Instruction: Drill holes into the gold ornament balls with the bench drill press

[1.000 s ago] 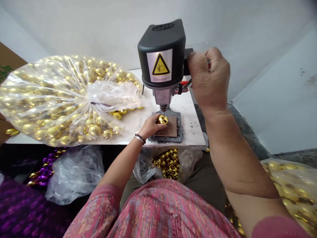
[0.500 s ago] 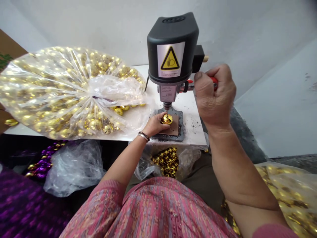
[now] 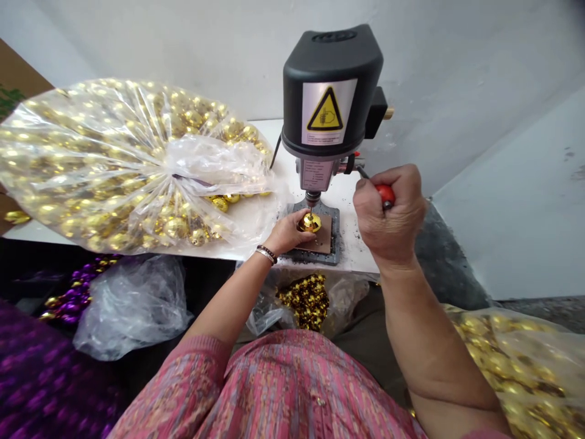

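Note:
On the base of a black drill press [image 3: 333, 91], my left hand [image 3: 289, 233] grips a shiny gold ball [image 3: 310, 222] from its left side. The ball rests on a brown board [image 3: 323, 239] over the grey metal base [image 3: 336, 256]. Directly above, the drill bit [image 3: 311, 204] reaches down to the top of the ball; whether it has entered cannot be made out. My right hand [image 3: 390, 213] is closed around the red-knobbed feed lever [image 3: 386, 195] at the machine's right side.
A large clear bag of gold balls [image 3: 114, 171] covers the table's left part. An open bag of gold balls [image 3: 305, 302] lies at my lap, another gold bag [image 3: 516, 360] at lower right. Purple balls [image 3: 73, 299] and crumpled plastic [image 3: 134, 308] are at lower left. Dark shavings lie around the base.
My right hand has pulled the lever downward, and the drill bit has come down onto the ball. My left hand keeps holding the ball in place. The view has shifted slightly.

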